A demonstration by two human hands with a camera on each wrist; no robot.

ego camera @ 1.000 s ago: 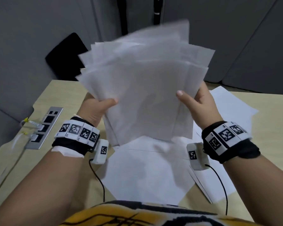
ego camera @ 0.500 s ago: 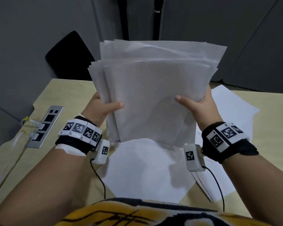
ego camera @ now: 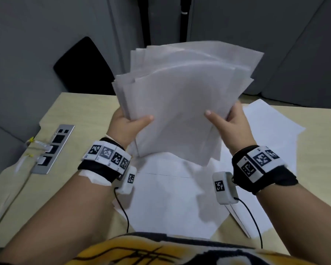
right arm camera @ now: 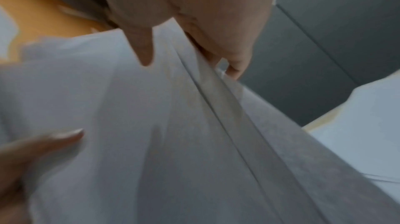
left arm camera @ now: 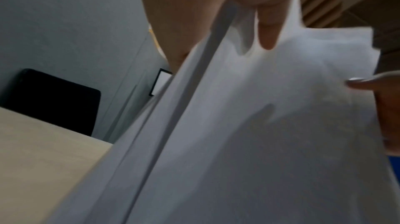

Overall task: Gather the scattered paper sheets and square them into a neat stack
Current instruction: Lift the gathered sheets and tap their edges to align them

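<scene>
A sheaf of white paper sheets stands upright above the table, its top edges fanned and uneven. My left hand grips its left edge, thumb on the near face and fingers hidden behind. My right hand grips the right edge the same way. In the left wrist view the left hand pinches the sheaf at its edge. The right wrist view shows the right hand clamping the sheaf. More loose sheets lie flat on the table below.
The wooden table has a metal socket panel with plugged cables at the left. Further sheets lie at the right. A black chair back stands behind the table, before grey partition walls.
The sheaf has swung from leaning left to more upright and its sheets have drawn closer together. Both hands stayed on its side edges and shifted slightly inward.
</scene>
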